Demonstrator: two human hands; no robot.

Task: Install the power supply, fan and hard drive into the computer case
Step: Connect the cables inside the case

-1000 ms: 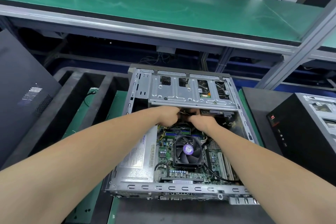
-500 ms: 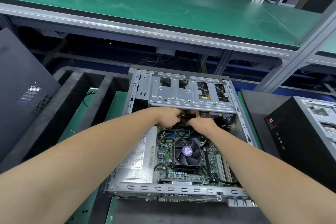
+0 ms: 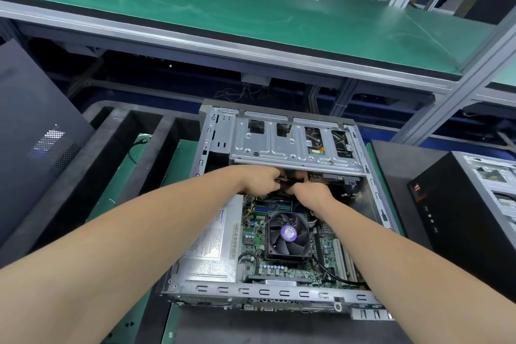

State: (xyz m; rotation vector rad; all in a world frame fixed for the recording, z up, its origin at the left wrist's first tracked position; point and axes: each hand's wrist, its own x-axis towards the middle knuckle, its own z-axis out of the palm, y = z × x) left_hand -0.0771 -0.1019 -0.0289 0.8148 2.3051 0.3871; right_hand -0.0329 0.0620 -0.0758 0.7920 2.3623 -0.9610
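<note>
The computer case [image 3: 279, 292] is lying open side up on the tabletop [image 3: 184, 153], its long axis pointing away from the person. Under its drive cage [image 3: 290, 148] the left hand [image 3: 261, 180] is pinching cables [image 3: 282, 179]. The right hand [image 3: 311, 194] is curling beside it, and I cannot tell what it is gripping. A black tower [image 3: 458, 204] is standing just to the right.

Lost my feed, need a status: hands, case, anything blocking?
Left hand and right hand grip a cable bundle inside the case. Fan and power supply in place. Drive cage overhangs, hiding fingertips.
</note>
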